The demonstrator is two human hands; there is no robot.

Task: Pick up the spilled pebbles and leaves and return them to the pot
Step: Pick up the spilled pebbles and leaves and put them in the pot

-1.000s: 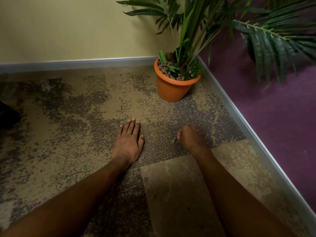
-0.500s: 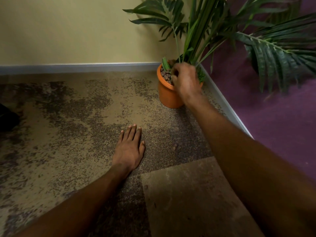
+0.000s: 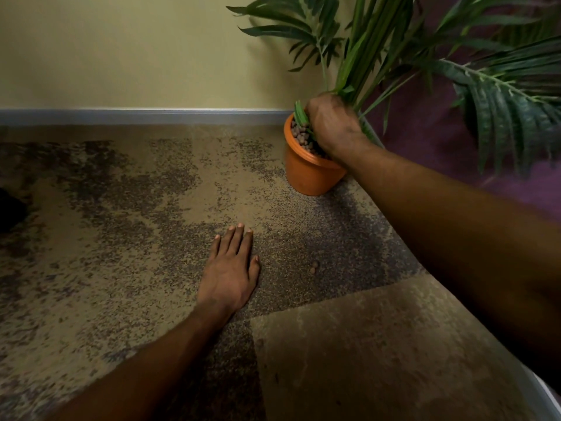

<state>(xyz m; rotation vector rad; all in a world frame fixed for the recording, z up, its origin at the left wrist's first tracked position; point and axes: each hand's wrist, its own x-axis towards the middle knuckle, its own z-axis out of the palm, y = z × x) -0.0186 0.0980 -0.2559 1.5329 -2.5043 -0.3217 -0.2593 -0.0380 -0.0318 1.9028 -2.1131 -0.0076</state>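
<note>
An orange pot (image 3: 306, 177) stands in the room's corner, filled with brown pebbles (image 3: 301, 138) and a tall green plant (image 3: 364, 47). My right hand (image 3: 332, 126) is over the pot's top with its back to the camera and its fingers curled down among the pebbles and stems. Whatever is inside the fingers is hidden. Two small pebbles (image 3: 314, 266) lie on the carpet, a little to the right of my left hand (image 3: 230, 275). That hand rests flat on the carpet, fingers spread and holding nothing.
The floor is mottled tan and dark carpet (image 3: 136, 208). A grey skirting board (image 3: 136, 117) runs along the yellow wall, and a purple wall (image 3: 425, 153) closes the right side. Long palm fronds (image 3: 501, 95) hang out over the right. A dark object (image 3: 9, 208) sits at the left edge.
My right hand rose from the carpet near the loose pebbles to the pot and has sunk lower into its top. The left hand stayed flat in place.
</note>
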